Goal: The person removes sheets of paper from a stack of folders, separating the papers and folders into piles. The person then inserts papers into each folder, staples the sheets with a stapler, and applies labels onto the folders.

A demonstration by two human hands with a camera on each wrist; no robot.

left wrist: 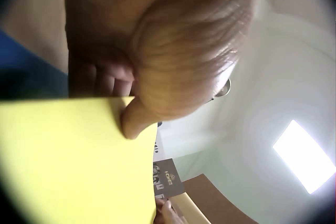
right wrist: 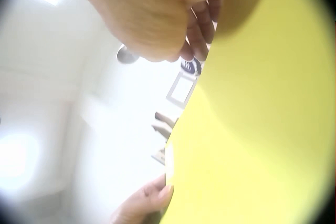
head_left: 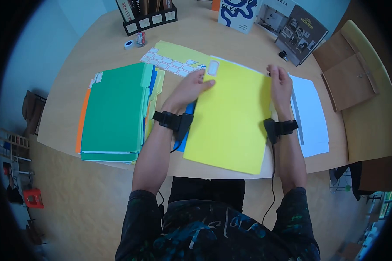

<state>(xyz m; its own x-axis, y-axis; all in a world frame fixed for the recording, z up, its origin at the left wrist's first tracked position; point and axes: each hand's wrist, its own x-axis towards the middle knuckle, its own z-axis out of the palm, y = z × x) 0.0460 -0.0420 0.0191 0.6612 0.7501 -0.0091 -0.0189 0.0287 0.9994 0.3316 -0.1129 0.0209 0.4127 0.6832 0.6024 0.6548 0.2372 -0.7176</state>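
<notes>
A yellow file folder point(head_left: 231, 117) with a white label at its upper left corner is held tilted above the table's front, with white paper edges showing behind its top. My left hand point(head_left: 190, 90) pinches its upper left edge, thumb on the front face and fingers behind, as the folder point(left wrist: 73, 161) in the left wrist view shows. At the folder's upper right edge is my right hand point(head_left: 281, 87), its loosely bent fingers point(right wrist: 197, 37) right along that edge. A blue folder point(head_left: 186, 126) lies partly hidden beneath. Behind is a sheet of blank labels point(head_left: 174, 65).
A stack of folders, green point(head_left: 113, 108) on top, lies at left. White paper point(head_left: 311, 117) lies at right beside a brown file pocket point(head_left: 348, 80). Farther back are a tape roll point(head_left: 129, 44), a black book holder point(head_left: 150, 21) and a dark book point(head_left: 301, 35).
</notes>
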